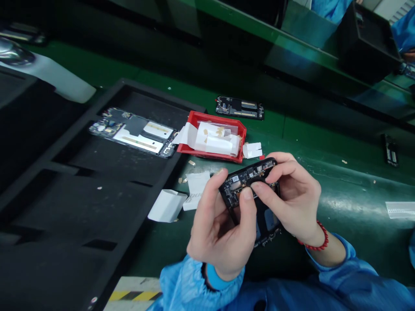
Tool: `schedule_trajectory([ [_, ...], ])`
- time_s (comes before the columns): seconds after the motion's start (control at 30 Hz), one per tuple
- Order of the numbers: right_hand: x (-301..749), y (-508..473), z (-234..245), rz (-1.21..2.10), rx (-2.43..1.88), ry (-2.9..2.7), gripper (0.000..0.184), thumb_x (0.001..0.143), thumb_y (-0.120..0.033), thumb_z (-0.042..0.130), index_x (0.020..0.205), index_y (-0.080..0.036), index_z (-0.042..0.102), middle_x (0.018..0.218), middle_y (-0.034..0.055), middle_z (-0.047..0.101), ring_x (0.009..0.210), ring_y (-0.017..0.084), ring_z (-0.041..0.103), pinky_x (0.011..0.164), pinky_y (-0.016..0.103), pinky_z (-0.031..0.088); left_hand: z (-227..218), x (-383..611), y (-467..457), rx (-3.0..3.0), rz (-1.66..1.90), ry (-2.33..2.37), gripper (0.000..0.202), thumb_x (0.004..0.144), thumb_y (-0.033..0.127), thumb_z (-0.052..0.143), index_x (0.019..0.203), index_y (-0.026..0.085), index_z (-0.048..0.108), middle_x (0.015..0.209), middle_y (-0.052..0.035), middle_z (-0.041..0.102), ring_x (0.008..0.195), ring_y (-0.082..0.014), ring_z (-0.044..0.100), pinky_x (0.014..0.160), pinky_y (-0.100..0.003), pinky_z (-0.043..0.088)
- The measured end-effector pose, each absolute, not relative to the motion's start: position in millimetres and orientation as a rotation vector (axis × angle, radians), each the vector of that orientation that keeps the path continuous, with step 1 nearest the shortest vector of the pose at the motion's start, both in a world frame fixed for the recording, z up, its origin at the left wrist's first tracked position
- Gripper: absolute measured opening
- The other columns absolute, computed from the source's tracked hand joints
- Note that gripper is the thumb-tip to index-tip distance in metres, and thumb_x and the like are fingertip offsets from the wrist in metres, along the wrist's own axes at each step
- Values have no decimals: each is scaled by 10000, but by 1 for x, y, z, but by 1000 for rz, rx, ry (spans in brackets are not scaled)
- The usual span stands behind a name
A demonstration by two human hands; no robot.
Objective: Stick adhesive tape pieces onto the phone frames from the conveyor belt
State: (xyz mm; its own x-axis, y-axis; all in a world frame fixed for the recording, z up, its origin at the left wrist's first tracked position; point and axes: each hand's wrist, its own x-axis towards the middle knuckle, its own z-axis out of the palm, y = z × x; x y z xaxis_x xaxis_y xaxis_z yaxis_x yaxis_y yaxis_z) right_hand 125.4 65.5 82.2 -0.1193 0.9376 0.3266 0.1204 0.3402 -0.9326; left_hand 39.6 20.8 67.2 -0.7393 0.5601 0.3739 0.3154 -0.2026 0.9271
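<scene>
Tilted in front of me is an opened smartphone (236, 185), its circuit board showing along the upper end. My left hand (223, 226) wraps around its left side, with the thumb pressed on the board. From the right, my right hand (293, 194) grips the other edge; its thumb and forefinger come together over the board near the top. Whether a small part sits under those fingertips is hidden. Just beyond the phone stands a red bin (212, 157) holding white backing paper (210, 140) and small tan stickers.
A black tray (129, 185) on the left carries another opened phone (136, 131). Behind the red bin lies a further phone (240, 108), and one more (391, 151) is far right. White paper scraps (167, 206) lie on the green bench. A black box (368, 43) stands at the back right.
</scene>
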Motion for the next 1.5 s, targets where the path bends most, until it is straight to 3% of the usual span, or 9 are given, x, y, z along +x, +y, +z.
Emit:
schedule_trajectory([
  [0.13, 123, 69, 73, 953, -978, -1497, 177, 798, -131, 756, 807, -225, 606, 982, 30, 663, 997, 184, 678, 887, 353, 590, 63, 38, 24, 1040, 1964, 1803, 370, 865, 138, 744, 1232, 183, 716, 849, -11, 812, 640, -141, 764, 617, -193, 634],
  [0.27, 119, 78, 65, 920, -968, -1468, 135, 832, -153, 732, 853, -215, 613, 1018, 49, 649, 1057, 191, 672, 948, 359, 581, 48, 29, 28, 1077, 1887, 1518, 495, 935, 341, 702, 1409, 228, 619, 1303, -83, 731, 1080, -241, 756, 917, -310, 636],
  [0.33, 128, 87, 62, 970, -959, -1499, 72, 887, -187, 681, 929, -210, 627, 1080, 71, 672, 1089, 195, 687, 972, 362, 589, 40, 22, 29, 1042, 1763, 1368, 575, 938, 357, 703, 1486, 303, 537, 1318, -50, 725, 1176, -243, 716, 1022, -342, 594],
  [0.5, 205, 97, 53, 959, -974, -1809, 223, 958, -199, 601, 1166, -231, 673, 1333, 88, 678, 1237, 194, 666, 1055, 412, 564, 44, 4, 22, 928, 1651, 1514, 544, 897, 311, 757, 1396, 446, 588, 1452, 72, 608, 1140, -215, 716, 925, -301, 639],
  [0.7, 264, 65, 5, 1062, -1175, -2262, 508, 789, -322, 842, 1260, -222, 682, 1318, 144, 693, 1227, 295, 666, 1023, 526, 565, 52, -5, 13, 996, 1555, 1772, 150, 914, 320, 702, 1053, 304, 757, 933, 34, 693, 829, -159, 663, 811, -341, 602],
  [0.77, 262, 55, -6, 990, -1258, -2171, 355, 861, -264, 760, 1201, -184, 696, 1186, 159, 723, 1113, 293, 694, 967, 541, 577, 47, -4, 12, 1008, 1557, 1812, 103, 897, 299, 703, 968, 270, 772, 871, 30, 703, 782, -146, 636, 746, -317, 564],
  [1.03, 254, 46, 34, 1084, -1078, -1786, 27, 890, -211, 686, 864, -204, 690, 1090, 84, 744, 1048, 191, 718, 920, 379, 591, 40, 11, 12, 1085, 1441, 1689, 116, 869, 279, 701, 883, 232, 806, 893, -10, 778, 833, -183, 706, 727, -270, 550],
  [1.37, 210, 52, 46, 1468, -1022, -1304, 137, 810, -295, 834, 829, -201, 737, 861, 30, 761, 794, 124, 727, 726, 244, 608, 49, 30, 13, 1253, 1261, 1487, 244, 794, 331, 794, 1014, 226, 809, 892, -25, 734, 751, -150, 677, 688, -241, 558],
  [1.5, 204, 47, 48, 1618, -1153, -1216, 211, 737, -304, 888, 824, -186, 736, 784, 18, 774, 711, 137, 747, 682, 251, 634, 46, 28, 15, 1308, 1301, 1470, 144, 840, 283, 752, 962, 238, 813, 972, -31, 762, 871, -174, 709, 827, -281, 576],
])
